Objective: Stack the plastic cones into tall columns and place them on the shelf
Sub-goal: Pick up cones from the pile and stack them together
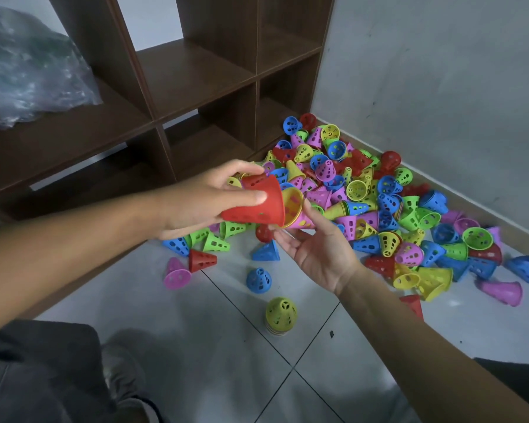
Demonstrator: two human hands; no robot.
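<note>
My left hand (196,203) grips a red cone (254,204) lying sideways, thumb along its upper side and the other fingers (245,169) curled over its far side, its wide mouth turned toward my right hand. My right hand (315,248) comes up from below, palm up, and its fingers pinch a short nested group: a yellow cone (293,206) sitting inside a pink cone (303,221). The yellow rim touches the rim of the red cone, mouth beside mouth, above the floor (214,346).

The big heap of loose cones (364,190) in blue, green, yellow, pink and red lies on the tiled floor against the wall (440,71), running from the lower right corner of the shelf (196,71) along the foot of the wall. A few strays lie nearer to me: a pink one (176,274) and a red one (200,261) just beside each other, a blue one (258,280), and a short standing stack topped by a yellow-green cone (281,312) in the middle of the floor.

The brown shelf stands at the far left, its compartments holding no cones; a crumpled clear plastic bag (28,71) rests on one of its left boards.
</note>
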